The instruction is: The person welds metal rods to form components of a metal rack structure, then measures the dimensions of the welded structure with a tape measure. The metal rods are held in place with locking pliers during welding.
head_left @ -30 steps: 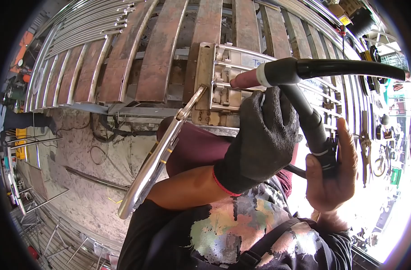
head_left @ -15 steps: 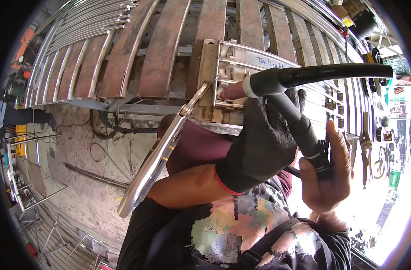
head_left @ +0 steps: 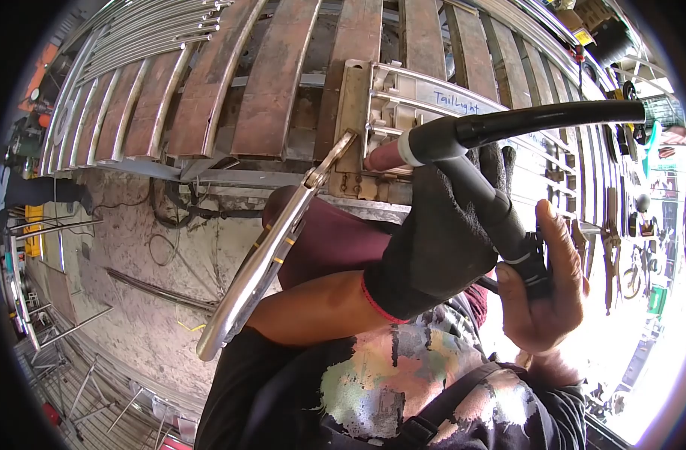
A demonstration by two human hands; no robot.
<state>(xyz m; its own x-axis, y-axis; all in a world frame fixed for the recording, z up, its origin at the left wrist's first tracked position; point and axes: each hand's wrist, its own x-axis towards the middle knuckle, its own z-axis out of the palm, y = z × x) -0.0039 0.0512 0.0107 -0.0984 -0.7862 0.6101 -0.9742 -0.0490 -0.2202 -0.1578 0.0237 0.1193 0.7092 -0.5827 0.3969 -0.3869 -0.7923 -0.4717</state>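
Note:
My left hand (head_left: 448, 232), in a black knit glove with a red cuff edge, is closed around a black TIG welding torch (head_left: 474, 180). The pink nozzle of the torch points left, its tip at the lower left corner of a small metal-rod frame (head_left: 392, 69). My bare right hand (head_left: 542, 300) holds the lower end of the torch handle between thumb and fingers. Under the frame lies a flat metal jig plate (head_left: 349, 101). Long-jawed locking pliers (head_left: 260, 259) reach up from the left, their jaw at the plate's edge.
A slatted metal bench (head_left: 275, 82) spans the top, with thin steel rods (head_left: 148, 37) at its left. "TailLight" is written on a pale strip (head_left: 457, 101) within the frame. Bent tube frames (head_left: 58, 251) stand at far left. More pliers (head_left: 612, 240) hang at right.
The torch has shifted slightly left, its nozzle tip now closer to the frame's lower left corner. The bench and jig sit a little differently in view. Both hands keep their hold.

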